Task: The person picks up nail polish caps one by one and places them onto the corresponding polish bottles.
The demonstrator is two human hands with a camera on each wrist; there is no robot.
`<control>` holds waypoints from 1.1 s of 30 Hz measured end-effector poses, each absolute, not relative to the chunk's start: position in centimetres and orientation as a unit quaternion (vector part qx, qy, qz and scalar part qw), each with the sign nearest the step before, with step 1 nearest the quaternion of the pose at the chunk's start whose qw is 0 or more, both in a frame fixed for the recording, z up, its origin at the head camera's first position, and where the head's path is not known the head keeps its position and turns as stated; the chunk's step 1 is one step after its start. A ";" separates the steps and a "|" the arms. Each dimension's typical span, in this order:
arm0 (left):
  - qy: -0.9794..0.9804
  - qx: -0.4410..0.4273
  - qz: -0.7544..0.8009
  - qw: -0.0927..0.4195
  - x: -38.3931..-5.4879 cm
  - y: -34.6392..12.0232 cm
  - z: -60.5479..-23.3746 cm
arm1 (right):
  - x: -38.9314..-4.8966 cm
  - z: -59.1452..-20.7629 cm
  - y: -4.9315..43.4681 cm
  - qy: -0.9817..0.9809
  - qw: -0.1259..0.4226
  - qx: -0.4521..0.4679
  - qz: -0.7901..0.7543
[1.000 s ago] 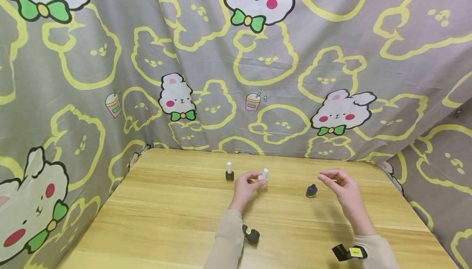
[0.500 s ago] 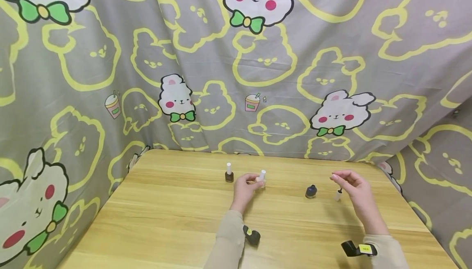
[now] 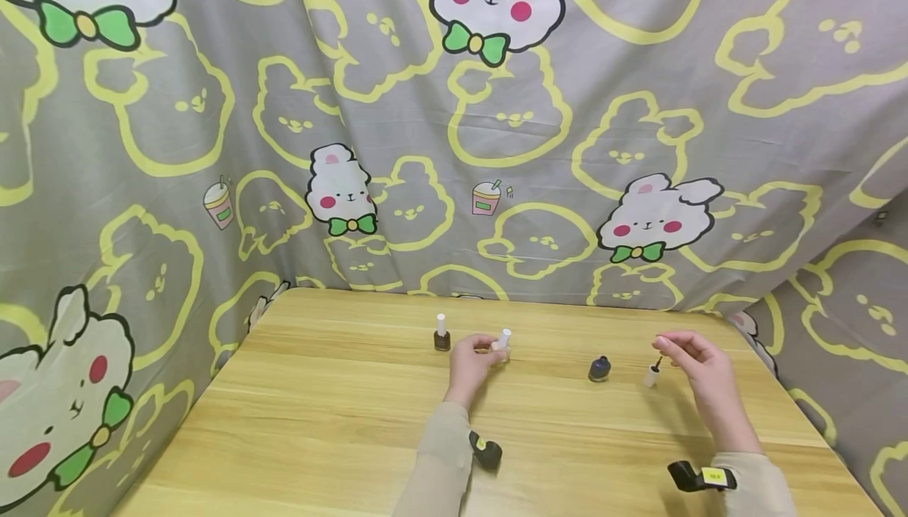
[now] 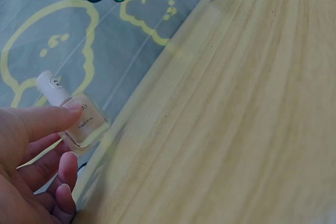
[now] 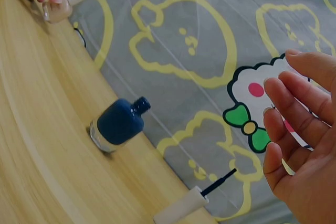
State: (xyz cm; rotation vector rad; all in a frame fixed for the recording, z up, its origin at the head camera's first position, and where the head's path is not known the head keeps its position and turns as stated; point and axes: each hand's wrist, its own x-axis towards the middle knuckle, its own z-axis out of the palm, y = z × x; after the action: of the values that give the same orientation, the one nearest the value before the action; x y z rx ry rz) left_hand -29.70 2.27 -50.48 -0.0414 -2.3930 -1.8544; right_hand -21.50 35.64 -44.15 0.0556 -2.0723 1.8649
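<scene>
My left hand (image 3: 468, 369) pinches a pale nail polish bottle (image 4: 88, 121) with a white cap, thumb across its label. The bottle leans a little in the left wrist view. To the right, an uncapped dark blue nail polish bottle (image 3: 599, 370) stands on the table, its bare neck showing in the right wrist view. Beside it a white brush cap (image 5: 181, 206) stands upside down, its dark brush pointing up. My right hand (image 3: 704, 371) hovers just right of that brush, fingers loosely bent, and the right wrist view shows nothing between them.
A dark brown nail polish bottle (image 3: 441, 340) with a white cap stands left of my left hand. The wooden table (image 3: 319, 407) is enclosed by a grey curtain (image 3: 411, 131) with a bunny print, close behind its far edge.
My right hand has moved right, away from the blue bottle, and the upturned brush cap now shows on the table. My left hand has brought the pale bottle slightly left.
</scene>
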 end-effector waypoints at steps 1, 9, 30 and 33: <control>-0.789 -0.012 -0.611 0.056 -29.7 2.3 -50.5 | -21.5 -44.2 35.8 -0.733 0.175 0.017 0.657; -0.794 -0.004 -0.606 0.054 -29.8 2.2 -50.5 | -21.6 -44.7 36.7 -0.731 0.180 -0.001 0.658; -0.816 -0.027 -0.575 0.052 -30.9 1.7 -50.5 | -21.5 -45.6 38.2 -0.728 0.177 -0.010 0.662; -0.824 -0.037 -0.564 0.046 -31.1 1.5 -50.4 | -21.6 -45.8 38.5 -0.719 0.178 -0.010 0.671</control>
State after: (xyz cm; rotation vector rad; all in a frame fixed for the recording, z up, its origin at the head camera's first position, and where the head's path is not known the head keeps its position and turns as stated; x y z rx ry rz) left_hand -31.14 1.51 -50.35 -0.1131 -2.5141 -1.7212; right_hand -21.58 38.47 -45.79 -0.0285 -2.0355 1.8992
